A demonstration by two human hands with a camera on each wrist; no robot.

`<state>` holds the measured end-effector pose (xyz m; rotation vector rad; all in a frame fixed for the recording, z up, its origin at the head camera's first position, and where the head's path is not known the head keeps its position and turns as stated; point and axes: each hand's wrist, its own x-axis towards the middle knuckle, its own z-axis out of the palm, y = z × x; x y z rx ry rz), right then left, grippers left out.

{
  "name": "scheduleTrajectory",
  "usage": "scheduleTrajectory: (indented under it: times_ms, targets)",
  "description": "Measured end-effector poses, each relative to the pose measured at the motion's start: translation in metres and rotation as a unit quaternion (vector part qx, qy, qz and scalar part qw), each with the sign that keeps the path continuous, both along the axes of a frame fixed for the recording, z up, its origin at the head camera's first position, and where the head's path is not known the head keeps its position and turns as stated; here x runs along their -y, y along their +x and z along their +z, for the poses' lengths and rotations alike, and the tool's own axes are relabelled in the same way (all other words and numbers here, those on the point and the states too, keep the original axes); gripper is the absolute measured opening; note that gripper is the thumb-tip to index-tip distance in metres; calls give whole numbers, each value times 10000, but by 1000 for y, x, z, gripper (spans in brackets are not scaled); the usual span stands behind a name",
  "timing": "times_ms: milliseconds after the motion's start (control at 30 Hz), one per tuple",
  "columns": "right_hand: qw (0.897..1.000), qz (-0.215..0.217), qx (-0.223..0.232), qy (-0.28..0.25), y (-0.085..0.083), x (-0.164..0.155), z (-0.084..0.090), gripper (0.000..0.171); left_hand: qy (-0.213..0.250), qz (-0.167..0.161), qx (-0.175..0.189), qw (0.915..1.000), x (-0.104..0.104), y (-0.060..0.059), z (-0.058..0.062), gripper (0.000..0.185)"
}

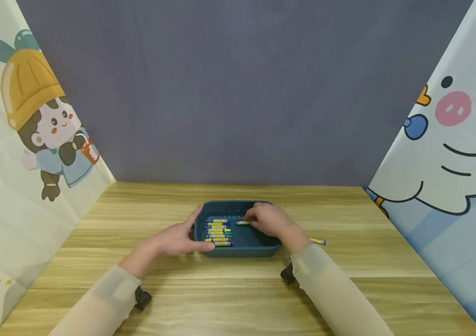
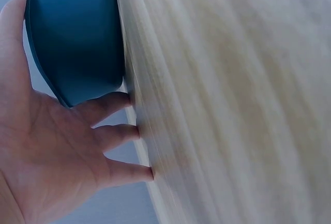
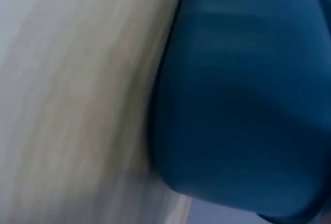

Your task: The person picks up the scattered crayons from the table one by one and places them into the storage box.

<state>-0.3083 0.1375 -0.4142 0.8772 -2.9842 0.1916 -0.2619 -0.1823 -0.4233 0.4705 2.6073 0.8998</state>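
Observation:
A dark teal plastic basket (image 1: 242,252) stands on the wooden table. Inside it, along the left end, several yellow-and-blue crayons (image 1: 218,232) lie in a column, stacked front to back. My right hand (image 1: 270,220) reaches over the basket's right side and pinches a crayon (image 1: 243,223) above or at its floor; which one, I cannot tell. At the left end, my left hand (image 1: 176,238) touches the basket with thumb and fingers spread. The left wrist view shows the palm beside the basket wall (image 2: 77,32), several fingertips down at the tabletop. The right hand is hidden in its wrist view.
Another crayon (image 1: 318,241) lies on the table right of the basket, partly hidden by the right forearm. A grey panel (image 1: 238,93) rises behind the wooden table (image 1: 221,298), and printed cloths flank it. In the right wrist view, the basket's outer wall (image 3: 243,94) fills the right side.

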Motion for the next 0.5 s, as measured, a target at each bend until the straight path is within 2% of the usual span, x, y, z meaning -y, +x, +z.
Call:
scheduleTrajectory:
  times_ms: [267,500]
  targets:
    - [9996,-115,254,12,-3,8,-7,22,46,-14,83,10000,-1,1,0,134]
    - [9999,-15,-10,-101,-3,11,-11,21,60,18,48,10000,1,1,0,134]
